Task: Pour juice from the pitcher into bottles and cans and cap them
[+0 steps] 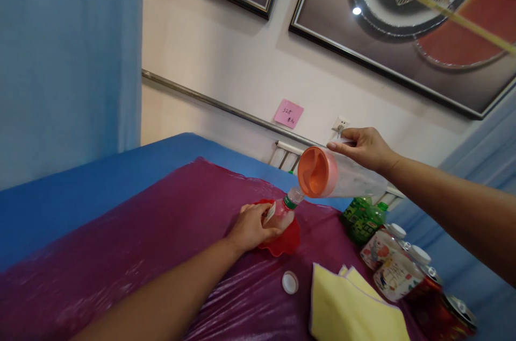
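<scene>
My left hand [252, 227] is wrapped round a small clear bottle [282, 212] with a green neck band, held tilted over a red scalloped dish [288, 239]. The bottle's mouth is uncapped. My right hand [366, 148] grips the handle of a clear pitcher [357, 177] with an orange top [317, 173]. The pitcher is tipped on its side, its orange spout end right above the bottle's mouth. Whether liquid is flowing is too small to tell. A white cap [290, 282] lies on the purple plastic sheet [161, 239], nearer me than the dish.
Folded yellow cloths [355, 308] lie at the front right. Beyond them stand green bottles [365, 220], white-capped bottles [399, 276] and dark red cans [447, 319]. Behind are a metal rail [226, 106], a wall with framed pictures, and blue curtains [72, 50].
</scene>
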The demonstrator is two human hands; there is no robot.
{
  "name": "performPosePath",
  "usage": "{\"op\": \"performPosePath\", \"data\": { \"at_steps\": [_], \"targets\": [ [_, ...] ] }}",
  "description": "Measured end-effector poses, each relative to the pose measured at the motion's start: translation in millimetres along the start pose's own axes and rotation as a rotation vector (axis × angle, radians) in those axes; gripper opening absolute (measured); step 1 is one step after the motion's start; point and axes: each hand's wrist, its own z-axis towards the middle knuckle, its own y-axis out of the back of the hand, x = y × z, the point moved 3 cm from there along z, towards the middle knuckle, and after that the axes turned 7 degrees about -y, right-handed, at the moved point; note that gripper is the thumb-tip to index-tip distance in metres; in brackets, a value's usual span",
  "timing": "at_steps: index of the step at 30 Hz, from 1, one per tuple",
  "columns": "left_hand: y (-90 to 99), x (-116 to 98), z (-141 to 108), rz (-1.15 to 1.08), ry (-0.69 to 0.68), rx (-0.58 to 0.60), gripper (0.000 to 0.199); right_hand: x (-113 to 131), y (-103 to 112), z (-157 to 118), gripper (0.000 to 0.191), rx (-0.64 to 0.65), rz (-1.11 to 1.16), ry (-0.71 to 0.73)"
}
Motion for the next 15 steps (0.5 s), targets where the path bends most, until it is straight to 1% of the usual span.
{"op": "performPosePath", "data": {
  "at_steps": [7, 13, 15],
  "targets": [
    [-0.2, -1, -1, 0.012, -0.003, -0.014, 0.048, 4, -2, 2, 0.072, 0.017, -0.03, 0.02],
    [-1.1, 1, -1, 0.004, 0.007, -0.038, 0.055, 9, -2, 5, 0.069, 0.003, -0.074, 0.055],
    [-1.6, 2, 0, 0.007, 0.015, -0.039, 0.054, 13, -1, 6, 0.068, 0.002, -0.097, 0.078]
  ]
}}
